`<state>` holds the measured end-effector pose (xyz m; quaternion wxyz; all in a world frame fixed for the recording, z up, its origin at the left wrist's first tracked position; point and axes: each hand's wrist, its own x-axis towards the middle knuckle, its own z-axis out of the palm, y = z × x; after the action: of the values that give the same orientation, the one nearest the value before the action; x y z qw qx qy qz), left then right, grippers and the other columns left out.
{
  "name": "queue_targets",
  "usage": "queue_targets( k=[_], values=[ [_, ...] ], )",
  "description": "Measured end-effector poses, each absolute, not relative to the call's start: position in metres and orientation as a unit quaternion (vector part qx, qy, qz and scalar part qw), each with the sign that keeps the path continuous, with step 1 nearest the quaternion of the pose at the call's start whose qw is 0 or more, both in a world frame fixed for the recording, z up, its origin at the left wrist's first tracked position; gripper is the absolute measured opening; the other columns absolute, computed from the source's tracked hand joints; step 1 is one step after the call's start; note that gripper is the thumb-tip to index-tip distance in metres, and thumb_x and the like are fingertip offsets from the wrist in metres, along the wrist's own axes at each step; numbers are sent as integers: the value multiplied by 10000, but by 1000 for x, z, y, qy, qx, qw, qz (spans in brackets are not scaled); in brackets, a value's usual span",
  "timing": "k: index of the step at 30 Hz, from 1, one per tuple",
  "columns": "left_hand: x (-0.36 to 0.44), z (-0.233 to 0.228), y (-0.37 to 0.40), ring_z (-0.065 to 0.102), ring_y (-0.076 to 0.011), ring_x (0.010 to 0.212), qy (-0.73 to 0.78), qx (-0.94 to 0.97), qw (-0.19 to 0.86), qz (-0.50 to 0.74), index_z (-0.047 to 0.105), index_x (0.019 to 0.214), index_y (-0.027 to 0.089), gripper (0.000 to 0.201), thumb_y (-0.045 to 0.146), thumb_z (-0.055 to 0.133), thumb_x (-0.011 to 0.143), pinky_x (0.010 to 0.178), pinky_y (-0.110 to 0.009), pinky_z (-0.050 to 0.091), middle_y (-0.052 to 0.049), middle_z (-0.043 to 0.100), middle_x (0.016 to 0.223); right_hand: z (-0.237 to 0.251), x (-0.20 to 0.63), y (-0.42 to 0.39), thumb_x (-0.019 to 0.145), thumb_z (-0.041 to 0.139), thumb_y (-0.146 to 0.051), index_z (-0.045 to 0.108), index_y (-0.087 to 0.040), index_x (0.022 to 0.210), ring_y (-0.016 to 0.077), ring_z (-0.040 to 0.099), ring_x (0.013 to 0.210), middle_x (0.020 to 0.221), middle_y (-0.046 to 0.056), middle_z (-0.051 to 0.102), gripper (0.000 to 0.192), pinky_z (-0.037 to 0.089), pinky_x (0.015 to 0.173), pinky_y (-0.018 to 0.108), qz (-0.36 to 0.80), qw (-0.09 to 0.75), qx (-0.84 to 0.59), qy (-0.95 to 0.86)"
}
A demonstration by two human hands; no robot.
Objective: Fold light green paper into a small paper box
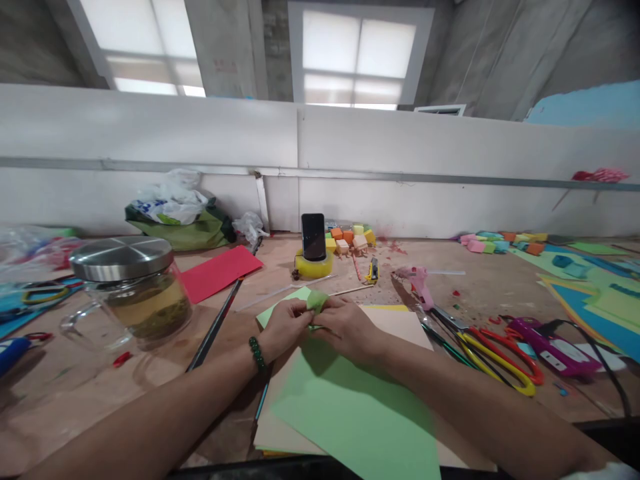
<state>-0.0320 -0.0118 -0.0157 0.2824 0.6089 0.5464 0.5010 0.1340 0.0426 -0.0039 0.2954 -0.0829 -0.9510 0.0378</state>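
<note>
I have both hands near the middle of the table, the left hand (286, 327) and the right hand (349, 328) meeting fingertip to fingertip. Between them I'm pinching a small folded piece of green paper (316, 301), gripped from both sides; the fingers cover most of it, so I can't quite make out its folds. Just nearer to me a light green sheet (355, 413) lies over a stack of cream paper (403, 327). To the right I see a pink glue gun (421, 287) and, nearer, scissors with red and yellow handles (523, 357). On the left stands a lidded glass mug (150, 307), with red paper (220, 273) just beyond. Farther off, a dark phone (313, 237) stands upright at a yellow tape roll (320, 267), left of some colored cubes (350, 239).
</note>
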Motion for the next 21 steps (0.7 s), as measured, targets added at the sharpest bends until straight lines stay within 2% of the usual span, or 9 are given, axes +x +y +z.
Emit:
queue_targets(
  k=[1, 3, 5, 8, 11, 13, 18, 21],
  values=[
    [-33, -16, -11, 526, -152, 604, 548, 605, 279, 506, 666, 576, 148, 205, 286, 561, 686, 576, -249, 425, -8, 623, 585, -3, 134, 43, 826, 654, -225, 632, -191, 793, 213, 584, 875, 810, 37, 695, 53, 424, 777, 337, 46, 320, -87, -942],
    [-35, -17, -10, 554, -169, 648, 551, 598, 268, 517, 679, 613, 148, 211, 291, 554, 706, 621, -271, 448, -21, 646, 633, 0, 136, 44, 789, 685, -282, 607, -183, 886, 234, 566, 922, 929, 81, 675, 159, 447, 802, 363, 74, 384, -126, -912],
    [-36, -16, -10, 568, -184, 697, 554, 594, 251, 527, 683, 622, 155, 204, 288, 556, 711, 666, -289, 457, -32, 655, 668, 1, 136, 46, 770, 679, -317, 572, -177, 958, 228, 563, 896, 969, 98, 638, 258, 469, 752, 353, 131, 427, -199, -872],
    [-33, -13, -13, 538, -177, 681, 555, 599, 221, 533, 660, 564, 170, 208, 278, 563, 713, 666, -284, 436, -24, 618, 626, -4, 134, 54, 777, 606, -290, 552, -181, 983, 155, 544, 685, 785, 13, 592, 239, 439, 580, 261, 282, 387, -290, -829],
    [-29, -10, -17, 490, -161, 630, 554, 610, 200, 530, 624, 506, 179, 228, 247, 560, 713, 623, -269, 402, -5, 569, 564, -13, 129, 64, 750, 551, -218, 576, -176, 812, 104, 458, 549, 597, -53, 492, 79, 365, 502, 209, 401, 340, -298, -797],
    [-27, -9, -18, 484, -157, 618, 555, 614, 194, 527, 619, 508, 178, 212, 224, 552, 703, 610, -266, 393, 0, 562, 553, -17, 127, 68, 732, 546, -205, 562, -172, 702, 92, 433, 538, 568, -56, 470, 47, 347, 495, 199, 421, 341, -288, -790],
    [-29, -10, -17, 523, -178, 676, 564, 606, 187, 529, 615, 540, 181, 186, 248, 546, 699, 664, -279, 416, -4, 572, 570, -12, 127, 65, 678, 615, -262, 568, -179, 793, 88, 462, 477, 560, -57, 528, 149, 342, 440, 191, 537, 320, -309, -717],
    [-30, -12, -16, 533, -181, 669, 571, 591, 189, 538, 612, 565, 181, 153, 249, 552, 688, 679, -290, 428, -4, 584, 581, -6, 128, 63, 598, 648, -236, 520, -187, 676, 73, 432, 437, 512, -73, 500, 157, 320, 424, 189, 576, 335, -313, -676]
  ],
)
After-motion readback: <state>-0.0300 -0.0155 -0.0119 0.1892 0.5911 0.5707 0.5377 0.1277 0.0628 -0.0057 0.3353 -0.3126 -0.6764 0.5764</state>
